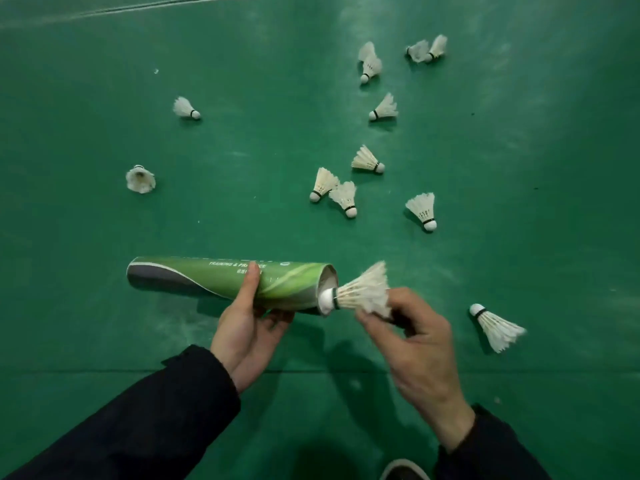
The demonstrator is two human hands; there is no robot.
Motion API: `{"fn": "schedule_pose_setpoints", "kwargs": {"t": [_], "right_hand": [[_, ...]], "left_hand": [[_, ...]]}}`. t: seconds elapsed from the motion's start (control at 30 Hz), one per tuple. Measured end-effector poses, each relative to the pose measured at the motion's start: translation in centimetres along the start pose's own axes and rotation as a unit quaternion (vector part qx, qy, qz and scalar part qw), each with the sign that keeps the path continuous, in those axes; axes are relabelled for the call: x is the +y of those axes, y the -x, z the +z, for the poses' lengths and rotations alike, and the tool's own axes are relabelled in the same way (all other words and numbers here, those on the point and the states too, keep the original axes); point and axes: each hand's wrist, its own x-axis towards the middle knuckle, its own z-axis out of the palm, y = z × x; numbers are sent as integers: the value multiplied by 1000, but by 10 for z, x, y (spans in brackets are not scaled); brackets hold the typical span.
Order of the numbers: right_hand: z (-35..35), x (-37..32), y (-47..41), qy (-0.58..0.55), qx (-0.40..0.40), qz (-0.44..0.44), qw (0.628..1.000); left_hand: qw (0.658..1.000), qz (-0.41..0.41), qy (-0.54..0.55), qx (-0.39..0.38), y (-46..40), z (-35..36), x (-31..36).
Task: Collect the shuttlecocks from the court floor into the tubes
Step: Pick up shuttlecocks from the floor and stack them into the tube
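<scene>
My left hand (247,329) grips a green shuttlecock tube (207,277) held level above the floor, its open mouth pointing right. My right hand (412,337) pinches the feathers of a white shuttlecock (363,289), whose cork head sits just inside the tube's mouth. Several more shuttlecocks lie scattered on the green court floor: one close by at the right (496,327), a pair in the middle (334,190), one right of that pair (423,209), and others farther back (370,65).
Two shuttlecocks lie apart on the left, one on its side (185,108) and one with its feathers facing me (140,179). A white court line (104,10) crosses the far left. The toe of a shoe (403,471) shows at the bottom edge.
</scene>
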Motion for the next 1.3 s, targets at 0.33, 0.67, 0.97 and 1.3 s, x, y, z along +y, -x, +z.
{"fn": "schedule_pose_setpoints", "kwargs": {"t": [0.33,0.67,0.97,1.3], "right_hand": [[-18,-38,-9,197,-260,143,934],[-44,-27,21,141,105,134,975],[-91,2,38,-144,122,254,949],[-115,94,16,162,283,312,893]], "left_hand": [[986,14,-134,-94,22,73,-14],[969,-75,-133,-195,-6,117,-55],[951,-117,-185,-218,-24,114,-75],[979,-107,-78,-155,-47,94,-46]]}}
